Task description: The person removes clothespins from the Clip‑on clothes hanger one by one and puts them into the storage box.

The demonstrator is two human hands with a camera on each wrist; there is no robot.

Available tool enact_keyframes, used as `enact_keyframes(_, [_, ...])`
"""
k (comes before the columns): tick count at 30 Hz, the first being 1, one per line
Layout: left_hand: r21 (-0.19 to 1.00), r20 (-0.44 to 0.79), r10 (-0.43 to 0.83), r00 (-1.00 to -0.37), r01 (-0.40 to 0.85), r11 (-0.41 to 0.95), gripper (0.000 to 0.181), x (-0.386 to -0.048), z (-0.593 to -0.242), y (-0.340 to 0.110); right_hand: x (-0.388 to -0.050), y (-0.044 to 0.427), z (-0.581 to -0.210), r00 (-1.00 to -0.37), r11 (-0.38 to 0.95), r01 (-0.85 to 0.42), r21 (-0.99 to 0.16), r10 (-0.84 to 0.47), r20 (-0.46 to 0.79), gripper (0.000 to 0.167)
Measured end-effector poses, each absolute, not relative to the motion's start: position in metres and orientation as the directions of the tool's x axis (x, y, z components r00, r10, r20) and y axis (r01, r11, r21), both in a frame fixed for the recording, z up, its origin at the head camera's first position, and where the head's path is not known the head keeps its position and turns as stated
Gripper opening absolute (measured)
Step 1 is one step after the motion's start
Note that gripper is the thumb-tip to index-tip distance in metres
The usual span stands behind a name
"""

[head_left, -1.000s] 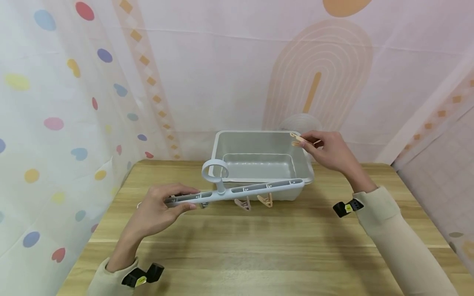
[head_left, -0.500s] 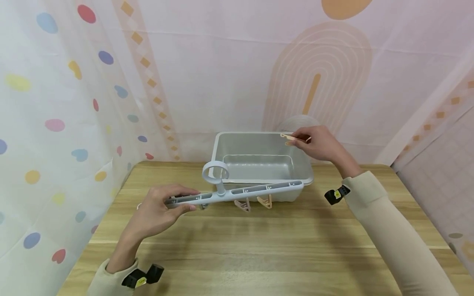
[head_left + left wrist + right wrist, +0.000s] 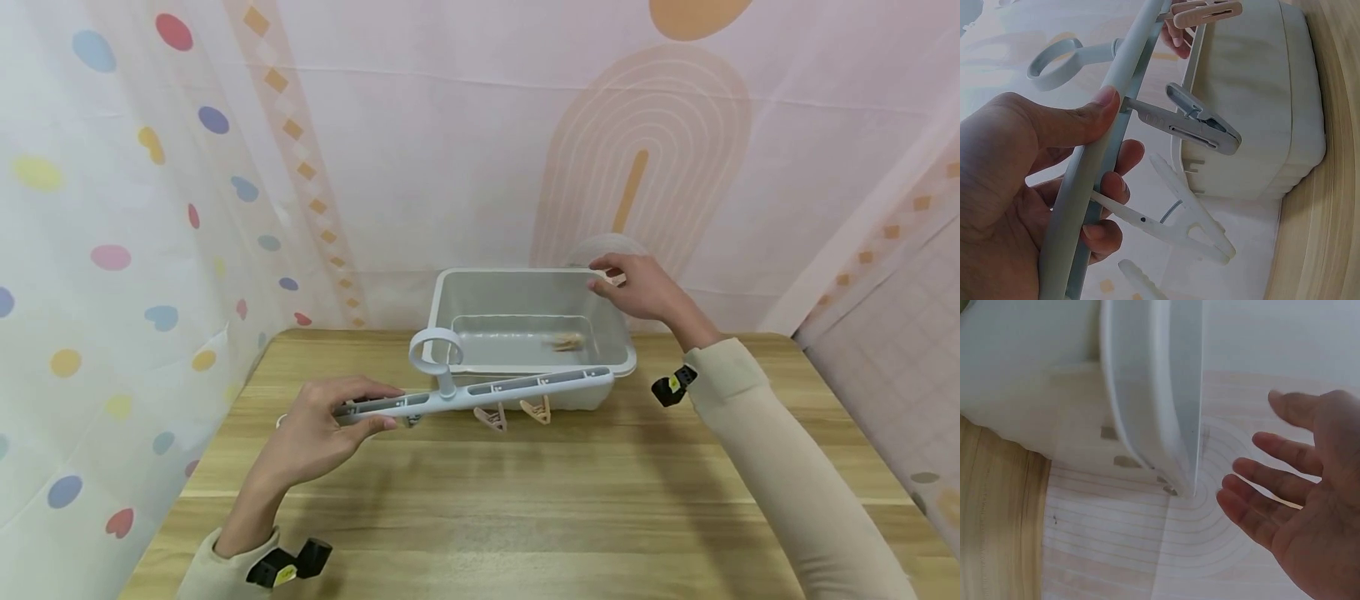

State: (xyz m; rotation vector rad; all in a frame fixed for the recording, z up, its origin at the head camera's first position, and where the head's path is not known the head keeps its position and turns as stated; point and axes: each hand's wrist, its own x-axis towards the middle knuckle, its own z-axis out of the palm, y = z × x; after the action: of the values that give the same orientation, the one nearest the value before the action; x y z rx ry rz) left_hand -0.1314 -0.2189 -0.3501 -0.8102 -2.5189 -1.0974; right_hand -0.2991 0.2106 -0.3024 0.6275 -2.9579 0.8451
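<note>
My left hand (image 3: 318, 433) grips one end of a pale blue-grey clip hanger (image 3: 517, 388), its ring-shaped hook upward. Below the bar hang a mauve clip (image 3: 492, 417) and a beige clip (image 3: 537, 409). The left wrist view shows a grey clip (image 3: 1194, 128) and a white clip (image 3: 1175, 219) close to the fingers. My right hand (image 3: 641, 287) is above the right back corner of a grey plastic bin (image 3: 510, 292), fingers spread and holding nothing. A yellowish clip (image 3: 567, 342), blurred, appears inside the bin.
The bin stands at the back of a wooden table (image 3: 480, 517), against a patterned curtain (image 3: 450, 150). The hanger's right half passes in front of the bin's near rim.
My right hand moved left over the bin, then let go of the yellowish clip, which is now inside the bin. The left hand and hanger stay nearly still.
</note>
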Motion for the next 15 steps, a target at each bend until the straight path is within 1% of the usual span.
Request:
enact_keyframes(4, [0.582,0.447,0.384,-0.808,0.588,0.561,0.037,-0.131,-0.349,-0.219,-0.298,0.214,-0.304,-0.925,0.764,-0.357,-0.537,-0.369,0.091,0.051])
enact_keyframes(10, [0.585,0.442,0.379,-0.813,0.582,0.565,0.037,-0.130,-0.350,-0.219,-0.292,0.218,-0.305,-0.916,0.732,-0.378,-0.567,-0.383,0.116,0.059])
enact_keyframes(15, [0.584,0.443,0.377,-0.814,0.581,0.567,0.037,-0.129,-0.350,-0.219,-0.283,0.222,-0.305,-0.910,0.705,-0.384,-0.596,-0.400,0.113,0.065])
